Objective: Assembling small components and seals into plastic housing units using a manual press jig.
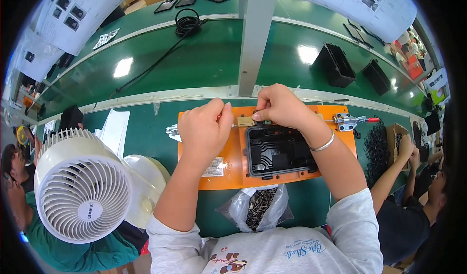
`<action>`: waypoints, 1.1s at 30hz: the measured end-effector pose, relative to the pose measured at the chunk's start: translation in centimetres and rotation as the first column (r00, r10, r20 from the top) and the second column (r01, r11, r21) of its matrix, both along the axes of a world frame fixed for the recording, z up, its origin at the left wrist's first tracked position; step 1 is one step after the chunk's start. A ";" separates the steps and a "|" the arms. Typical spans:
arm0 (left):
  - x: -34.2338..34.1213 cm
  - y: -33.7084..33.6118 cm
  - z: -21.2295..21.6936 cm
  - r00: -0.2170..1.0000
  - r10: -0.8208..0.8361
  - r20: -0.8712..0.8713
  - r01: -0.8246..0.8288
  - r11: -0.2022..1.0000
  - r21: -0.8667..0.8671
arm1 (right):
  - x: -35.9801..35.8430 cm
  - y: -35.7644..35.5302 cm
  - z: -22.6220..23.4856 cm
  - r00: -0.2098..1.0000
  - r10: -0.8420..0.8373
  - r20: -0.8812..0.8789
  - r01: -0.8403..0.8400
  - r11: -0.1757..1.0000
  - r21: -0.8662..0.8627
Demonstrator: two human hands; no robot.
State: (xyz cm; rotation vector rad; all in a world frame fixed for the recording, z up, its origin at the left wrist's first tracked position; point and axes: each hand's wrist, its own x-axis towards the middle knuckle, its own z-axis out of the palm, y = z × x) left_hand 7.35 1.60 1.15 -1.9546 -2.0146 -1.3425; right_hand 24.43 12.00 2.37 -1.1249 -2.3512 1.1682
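An orange fixture board (233, 169) lies before me, carrying an open black plastic housing (279, 152) with a rounded rim. My left hand (206, 128) is closed above the board's left part; a bit of red, like a clamp handle's tip, shows between thumb and forefinger. Left of it a metal toggle clamp (172, 132) is partly covered by this hand. My right hand (282, 107) pinches a small dark part at the housing's far edge, beside a brass block (245, 121); the fingers hide most of it. A second toggle clamp (346, 122) with a red handle sits at the right end.
A bag of screws (261, 208) lies between me and the board. A white fan (85, 186) stands at left. Black bins (336, 64) and a coiled cable (187, 26) lie beyond. Dark rings (377, 150) are piled right, near another person's hands (408, 150). A post (256, 35) rises centrally.
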 end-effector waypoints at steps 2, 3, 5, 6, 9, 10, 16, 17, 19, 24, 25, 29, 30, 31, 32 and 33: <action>-0.4 -0.2 0.0 0.998 -0.019 0.063 0.018 0.999 0.031 | 0.1 -0.3 0.6 1.000 -0.023 0.016 0.024 0.999 -0.041; -0.7 -0.3 0.0 0.970 -0.067 0.235 0.050 0.996 0.078 | 0.0 -0.4 0.7 0.999 -0.046 0.029 0.049 0.995 -0.086; -1.7 -0.7 0.4 0.911 -0.113 0.397 0.066 0.989 0.130 | -0.1 -0.3 0.6 0.999 -0.044 0.015 0.045 0.991 -0.124; -2.2 -0.9 1.1 0.808 -0.183 0.560 0.083 0.976 0.199 | 0.0 -0.3 0.6 0.998 -0.056 0.002 0.056 0.986 -0.159; -3.0 -1.2 1.8 0.622 -0.307 0.720 0.104 0.944 0.312 | 0.2 -0.3 1.2 0.998 -0.060 0.005 0.060 0.981 -0.185; -3.2 -1.3 1.9 0.570 -0.357 0.740 0.120 0.927 0.355 | 0.2 -0.3 1.2 0.998 -0.059 0.005 0.059 0.981 -0.186; -3.4 -1.3 1.6 0.588 -0.364 0.722 0.123 0.923 0.365 | 0.1 0.1 0.7 0.999 -0.050 0.015 0.052 0.978 -0.204; -3.5 -1.3 1.6 0.602 -0.366 0.709 0.130 0.922 0.365 | 0.1 0.0 0.8 0.999 -0.050 0.005 0.050 0.975 -0.216; -3.4 -1.2 1.5 0.629 -0.342 0.698 0.080 0.922 0.379 | 0.3 -0.1 1.0 0.999 -0.054 -0.007 0.051 0.974 -0.220; -5.8 -1.7 2.0 0.546 -0.371 0.752 -0.166 0.831 0.531 | 1.6 -0.5 1.0 0.992 -0.091 -0.086 0.088 0.995 -0.042; -7.1 -2.0 2.2 0.694 -0.063 0.717 -0.373 0.820 0.433 | 2.1 -0.8 1.1 0.992 -0.086 -0.092 0.082 0.996 -0.040; -9.5 -3.7 2.3 0.688 0.724 -0.039 -0.651 0.641 0.407 | 5.7 -3.4 2.6 0.961 -0.200 -0.191 0.233 0.958 0.168; -8.7 -3.4 2.3 0.698 0.716 -0.027 -0.646 0.645 0.409 | 7.4 -4.3 3.1 0.960 -0.210 -0.186 0.244 0.953 0.179; -7.3 -3.1 2.2 0.665 0.715 -0.217 -0.603 0.685 0.409 | 8.9 -5.1 3.1 0.953 -0.284 -0.103 0.302 0.912 0.279; -6.0 -2.9 2.1 0.605 0.689 -0.398 -0.563 0.725 0.398 | 10.0 -6.0 2.9 0.932 -0.361 -0.028 0.344 0.859 0.380; -4.8 -3.0 2.0 0.785 0.537 -0.310 -0.416 0.826 0.379 | 10.8 -6.9 2.5 0.931 -0.363 -0.031 0.346 0.857 0.382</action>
